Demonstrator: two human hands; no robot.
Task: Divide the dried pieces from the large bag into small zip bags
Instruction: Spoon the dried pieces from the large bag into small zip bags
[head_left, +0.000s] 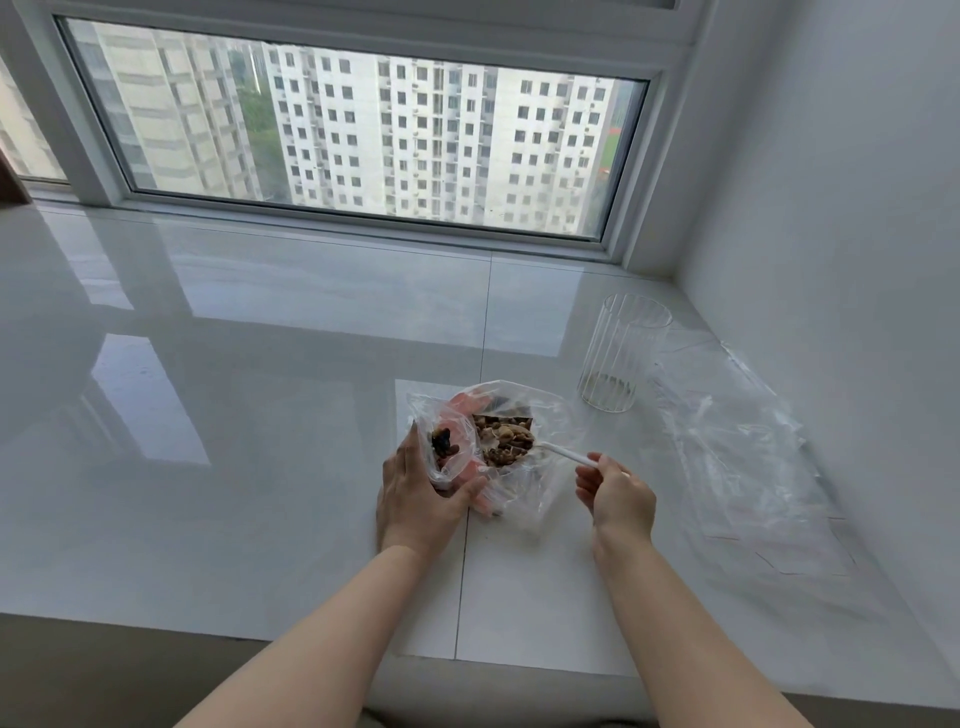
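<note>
A large clear plastic bag (540, 410) with brown dried pieces (504, 439) lies open on the white sill. My left hand (415, 493) grips a small clear bag (447, 447) that holds a few dark pieces, right beside the large bag's mouth. My right hand (615, 493) pinches the handle of a white plastic spoon (563, 453). The spoon's bowl end reaches into the large bag among the brown pieces.
A ribbed clear glass (623, 353) stands upright at the back right. Several flat empty clear zip bags (748, 447) lie on the sill to the right, near the white wall. The window runs along the back; the sill's front edge is close to me.
</note>
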